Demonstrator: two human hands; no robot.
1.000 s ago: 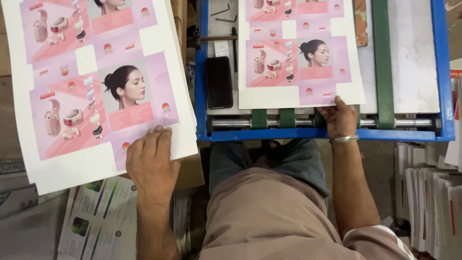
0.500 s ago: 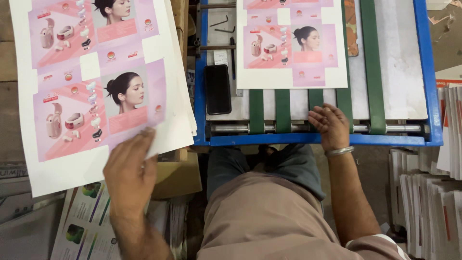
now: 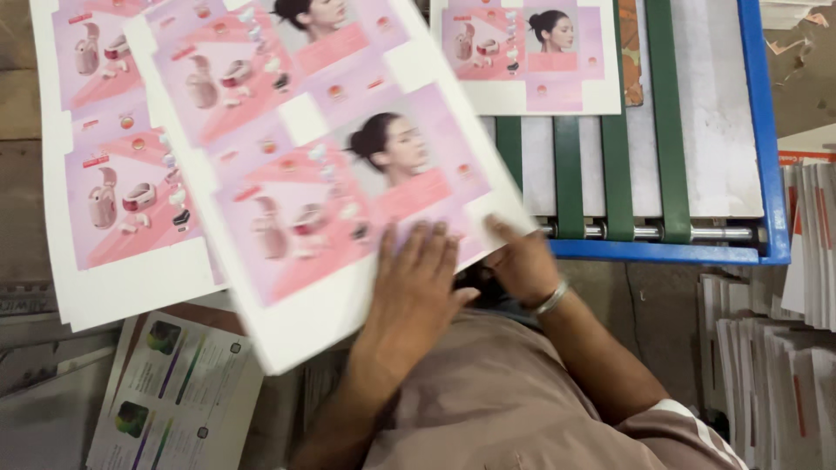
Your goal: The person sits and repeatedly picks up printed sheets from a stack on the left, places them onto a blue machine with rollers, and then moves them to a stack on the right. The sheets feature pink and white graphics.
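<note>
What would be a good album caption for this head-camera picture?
Both hands, left hand on top and right hand at the edge, carry a pink printed sheet from the stack towards the blue-framed feeder.

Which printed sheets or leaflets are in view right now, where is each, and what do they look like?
Held sheet: centre, tilted, under both hands; white border, pink and lilac panels.
Sheet stack: left, same design.
Belt sheet: top, on green belts, same design.
Leaflets: bottom left; white, green and purple.
Paper piles: right edge, white.
</note>
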